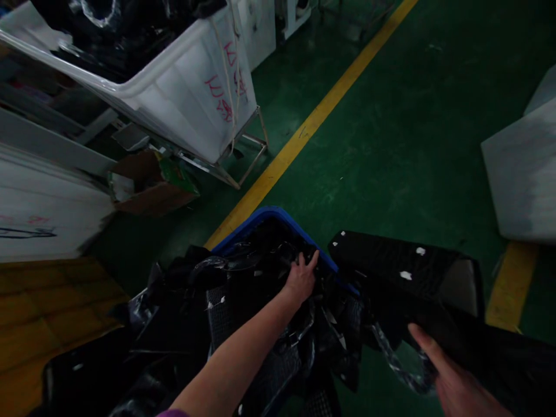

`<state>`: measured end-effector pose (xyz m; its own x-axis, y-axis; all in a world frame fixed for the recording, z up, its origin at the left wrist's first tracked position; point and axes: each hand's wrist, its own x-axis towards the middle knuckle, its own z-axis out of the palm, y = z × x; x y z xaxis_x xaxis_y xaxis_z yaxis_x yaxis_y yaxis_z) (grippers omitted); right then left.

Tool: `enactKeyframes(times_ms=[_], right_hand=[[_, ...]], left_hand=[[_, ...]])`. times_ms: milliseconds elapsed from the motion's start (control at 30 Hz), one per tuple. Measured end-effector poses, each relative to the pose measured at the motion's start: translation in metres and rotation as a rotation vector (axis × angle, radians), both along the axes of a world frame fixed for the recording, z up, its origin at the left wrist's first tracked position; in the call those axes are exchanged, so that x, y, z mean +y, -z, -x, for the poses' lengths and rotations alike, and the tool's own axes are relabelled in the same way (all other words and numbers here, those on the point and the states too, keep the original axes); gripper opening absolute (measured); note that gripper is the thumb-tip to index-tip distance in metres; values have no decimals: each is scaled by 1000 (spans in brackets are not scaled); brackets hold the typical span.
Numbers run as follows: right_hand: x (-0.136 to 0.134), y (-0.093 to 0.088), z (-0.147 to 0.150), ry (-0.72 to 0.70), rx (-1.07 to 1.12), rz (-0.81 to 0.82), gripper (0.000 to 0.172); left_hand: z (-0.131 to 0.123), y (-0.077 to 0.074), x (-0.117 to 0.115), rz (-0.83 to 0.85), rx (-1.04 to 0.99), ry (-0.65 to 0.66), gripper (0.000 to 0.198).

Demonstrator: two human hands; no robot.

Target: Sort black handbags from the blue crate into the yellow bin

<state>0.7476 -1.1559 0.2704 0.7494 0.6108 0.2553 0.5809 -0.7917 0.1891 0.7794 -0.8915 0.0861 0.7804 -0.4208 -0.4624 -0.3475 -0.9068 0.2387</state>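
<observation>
A blue bin (278, 217) in front of me is heaped with black fabric pieces and shiny black plastic wrapping (243, 284). My left hand (300, 279) reaches into the heap, fingers spread and pressed on the black material near the bin's far rim. My right hand (456, 376) at the lower right grips the near edge of a large black textured panel (403, 266) with small white marks, held out to the right of the bin.
A white tub (191, 87) with red writing stands on a metal frame at the upper left, filled with black items. A cardboard box (152, 185) lies beneath it. A yellow line (304, 127) crosses the green floor. A grey-white block (521, 168) stands at right.
</observation>
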Motion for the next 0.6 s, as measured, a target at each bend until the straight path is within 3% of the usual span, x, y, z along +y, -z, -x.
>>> enactKeyframes(times_ms=[100, 200, 400, 500, 600], right_hand=[[23, 4, -16, -109, -102, 25, 40], [38, 26, -24, -129, -68, -24, 42], [75, 87, -12, 52, 326, -266, 32], [96, 98, -9, 115, 458, -360, 33], [102, 98, -22, 219, 499, -455, 31]], left_hand=[[7, -4, 2, -4, 72, 4, 34], [13, -4, 3, -5, 89, -23, 33], [14, -9, 14, 35, 110, -75, 32], [14, -14, 22, 53, 119, -112, 33], [15, -18, 28, 66, 131, -158, 38]])
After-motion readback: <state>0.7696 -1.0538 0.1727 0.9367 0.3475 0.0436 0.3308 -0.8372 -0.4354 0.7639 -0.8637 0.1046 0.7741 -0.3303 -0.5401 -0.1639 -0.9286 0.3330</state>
